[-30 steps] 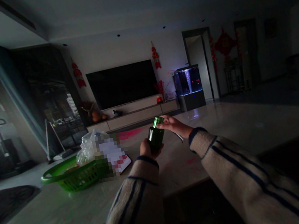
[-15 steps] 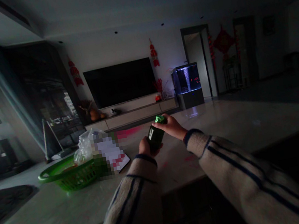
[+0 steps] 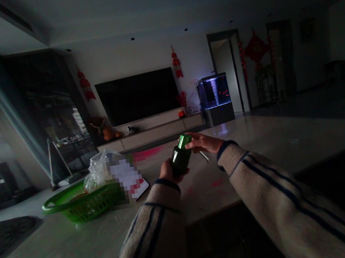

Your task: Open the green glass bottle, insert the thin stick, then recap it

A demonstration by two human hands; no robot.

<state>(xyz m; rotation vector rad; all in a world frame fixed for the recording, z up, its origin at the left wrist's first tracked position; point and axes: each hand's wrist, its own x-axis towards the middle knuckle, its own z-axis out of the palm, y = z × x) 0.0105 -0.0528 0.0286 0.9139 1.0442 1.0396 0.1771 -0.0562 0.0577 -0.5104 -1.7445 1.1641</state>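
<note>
A small dark green bottle (image 3: 180,159) with a shiny, brighter green cap (image 3: 182,141) is held tilted above the table. My left hand (image 3: 167,170) wraps round the lower body of the bottle. The fingers of my right hand (image 3: 204,142) are closed on the cap from the right side. Whether the cap is seated or loose on the neck, I cannot tell. Just below my right hand shows a thin pale strip (image 3: 204,157); whether it lies on the table or hangs from the hand is unclear.
On the pale stone table (image 3: 262,144), a green plastic basket (image 3: 86,206) with a clear plastic bag (image 3: 98,171) stands to the left. Beside it is a phone-like slab (image 3: 129,176), partly blurred. Beyond are a television (image 3: 138,97) and a lit fish tank (image 3: 214,92).
My right hand has shifted slightly right, with its fingers now lower on the cap and more of the cap showing. The thin pale strip has come into sight. My left hand stays on the bottle.
</note>
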